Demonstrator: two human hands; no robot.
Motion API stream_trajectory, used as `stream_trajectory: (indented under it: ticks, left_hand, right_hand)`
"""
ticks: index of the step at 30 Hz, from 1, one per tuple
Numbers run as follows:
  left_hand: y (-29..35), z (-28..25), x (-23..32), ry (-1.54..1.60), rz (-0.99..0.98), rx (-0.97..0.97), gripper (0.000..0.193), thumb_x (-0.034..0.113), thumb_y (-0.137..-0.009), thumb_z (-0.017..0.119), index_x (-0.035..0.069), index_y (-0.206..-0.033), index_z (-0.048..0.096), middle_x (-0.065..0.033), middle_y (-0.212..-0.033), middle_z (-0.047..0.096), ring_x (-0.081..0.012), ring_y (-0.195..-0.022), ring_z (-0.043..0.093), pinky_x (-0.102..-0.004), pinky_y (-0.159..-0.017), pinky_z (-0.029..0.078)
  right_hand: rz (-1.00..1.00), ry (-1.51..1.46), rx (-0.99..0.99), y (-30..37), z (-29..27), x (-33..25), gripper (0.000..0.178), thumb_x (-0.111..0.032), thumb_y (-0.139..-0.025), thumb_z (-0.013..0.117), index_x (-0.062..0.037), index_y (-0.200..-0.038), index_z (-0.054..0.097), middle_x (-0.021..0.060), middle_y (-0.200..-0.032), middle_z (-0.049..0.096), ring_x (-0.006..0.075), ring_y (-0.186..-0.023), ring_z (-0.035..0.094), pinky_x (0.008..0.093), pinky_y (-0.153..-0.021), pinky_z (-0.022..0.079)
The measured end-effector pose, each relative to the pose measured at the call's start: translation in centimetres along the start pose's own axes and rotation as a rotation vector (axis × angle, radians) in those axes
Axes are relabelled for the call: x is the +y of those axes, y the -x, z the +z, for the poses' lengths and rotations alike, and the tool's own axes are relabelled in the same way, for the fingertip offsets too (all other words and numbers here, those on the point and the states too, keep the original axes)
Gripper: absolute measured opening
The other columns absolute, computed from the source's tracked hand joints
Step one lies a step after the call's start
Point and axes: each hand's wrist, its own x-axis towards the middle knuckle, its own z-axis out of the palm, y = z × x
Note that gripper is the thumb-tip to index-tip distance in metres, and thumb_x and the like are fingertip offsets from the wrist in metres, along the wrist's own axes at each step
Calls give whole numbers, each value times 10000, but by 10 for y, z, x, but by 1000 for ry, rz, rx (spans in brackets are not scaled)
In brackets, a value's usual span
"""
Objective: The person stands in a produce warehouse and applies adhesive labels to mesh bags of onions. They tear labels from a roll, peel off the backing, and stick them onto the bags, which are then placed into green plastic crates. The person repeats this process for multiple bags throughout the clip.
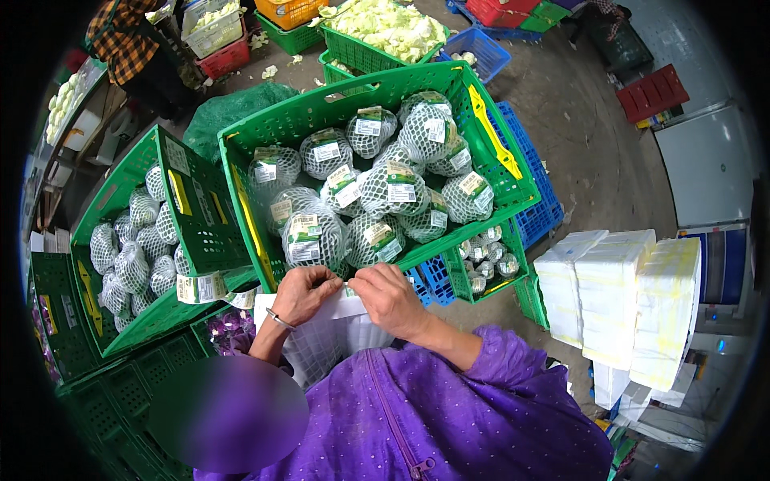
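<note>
My left hand (pixel 301 297), with a bracelet at the wrist, is closed with its fingertips pinched at the near rim of a big green crate (pixel 353 88). Close beside it my right hand (pixel 389 298) is also closed, its fingertips bent at a small white piece (pixel 348 292), possibly a label. What the left fingers pinch is hidden. In the crate lie several round bundles (pixel 393 188) in white foam nets, most bearing a green and white label; their contents are hard to make out. Below my hands stands a white basket (pixel 321 345).
At left, another green crate (pixel 104 200) holds netted bundles without visible labels. A strip of printed labels (pixel 200 289) hangs by its corner. White foam boxes (pixel 613 297) are stacked at right. Far off are a crate of pale leaves (pixel 385 32) and a person in a checked shirt (pixel 128 40).
</note>
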Motion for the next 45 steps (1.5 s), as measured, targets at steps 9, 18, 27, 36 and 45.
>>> stream_trajectory:
  ticks: [9, 18, 27, 36, 45]
  left_hand:
    - [-7, 3, -13, 140, -108, 65, 222, 197, -821, 625, -23, -799, 642, -54, -634, 600, -87, -569, 497, -283, -543, 417]
    - [-6, 3, -12, 162, -107, 63, 232, 200, -830, 620, -27, -782, 635, -28, -622, 585, -68, -570, 475, -268, -534, 403]
    - [2, 7, -10, 174, -29, 44, 211, 169, -838, 612, -36, -788, 606, -25, -633, 567, -65, -596, 462, -260, -550, 406]
    - [15, 7, -16, 204, -48, 85, 195, 147, -841, 614, -41, -790, 603, -9, -645, 564, -60, -608, 467, -242, -558, 406]
    - [21, 5, -19, 237, -111, 82, 186, 143, -845, 619, -39, -809, 610, -3, -660, 565, -61, -622, 473, -240, -568, 409]
  right_hand:
    - [5, 226, -136, 13, -11, -24, 367, -44, -749, 555, 13, -1111, 558, 123, -1154, 553, 295, -1073, 500, 409, -921, 367]
    - [476, -740, -247, -6, -53, 20, 350, -70, -857, 564, -45, -1206, 551, 78, -1123, 617, 188, -1019, 581, 338, -881, 453]
    - [852, -1084, 158, -43, -81, 121, 407, -104, -853, 569, -36, -1247, 498, 46, -1088, 629, 49, -767, 550, 190, -648, 417]
    - [933, -1028, 188, -57, -55, 184, 406, -121, -847, 586, -34, -1234, 501, 32, -1050, 635, 61, -738, 487, 196, -602, 376]
    - [720, -380, 48, -51, -42, 173, 478, -32, -823, 532, 23, -1288, 433, 171, -1256, 523, 154, -781, 588, 261, -664, 478]
